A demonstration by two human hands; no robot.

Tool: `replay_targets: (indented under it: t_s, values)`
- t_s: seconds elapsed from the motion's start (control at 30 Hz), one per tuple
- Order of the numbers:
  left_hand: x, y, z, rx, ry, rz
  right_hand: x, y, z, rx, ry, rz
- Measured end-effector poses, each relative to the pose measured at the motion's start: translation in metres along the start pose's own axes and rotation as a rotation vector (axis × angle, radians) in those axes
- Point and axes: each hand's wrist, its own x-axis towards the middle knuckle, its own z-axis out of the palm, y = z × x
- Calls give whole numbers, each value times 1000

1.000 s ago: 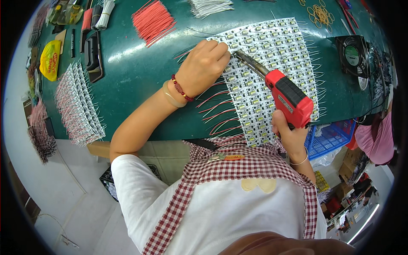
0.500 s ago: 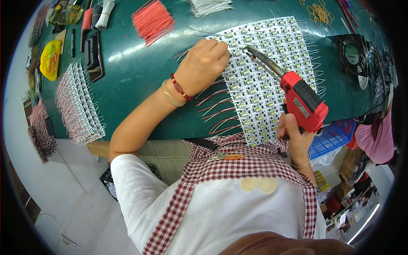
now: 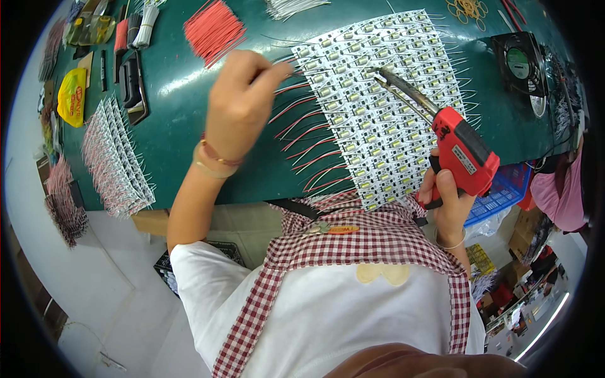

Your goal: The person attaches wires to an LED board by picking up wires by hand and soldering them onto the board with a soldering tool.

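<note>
My right hand [image 3: 449, 205] grips a red and black soldering gun [image 3: 467, 157] by its handle. The gun's metal tip hangs over a panel of small white circuit boards [image 3: 372, 116] with yellowish components, joined in rows. Red, white and dark wires [image 3: 312, 138] stick out along the panel's left edge, and short wire ends along its right edge. Beyond the upper left corner of the panel is my left hand [image 3: 242, 104], slightly blurred. Its fingertips are pinched together beside the dark wires there; what they hold is too small to make out.
A pile of red wires [image 3: 215, 31] and a bundle of white wires [image 3: 296, 6] lie at the far side of the green table [image 3: 176, 145]. Wired boards [image 3: 116, 160] stand left, near a yellow bag [image 3: 72, 97]. A black fan [image 3: 520, 66] and rubber bands [image 3: 467, 11] are right.
My left hand has drawn back left from the panel's edge, uncovering wires there. The soldering gun has shifted slightly right in my right hand. The panel appears a little higher and further left.
</note>
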Motion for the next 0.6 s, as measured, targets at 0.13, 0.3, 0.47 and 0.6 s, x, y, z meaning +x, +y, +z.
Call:
replay_targets:
  t_s: [0.13,0.3,0.47,0.6]
  values:
    - [1,7,38,-183,-57,140,0,0,9,2,-21,110]
    - [-6,-1,60,-223,-125,128,-2,11,14,26,-35,118]
    - [-8,0,63,-196,-102,133,-1,16,15,-60,-32,67]
    - [-8,3,63,-187,-85,133,0,16,16,-30,-36,106]
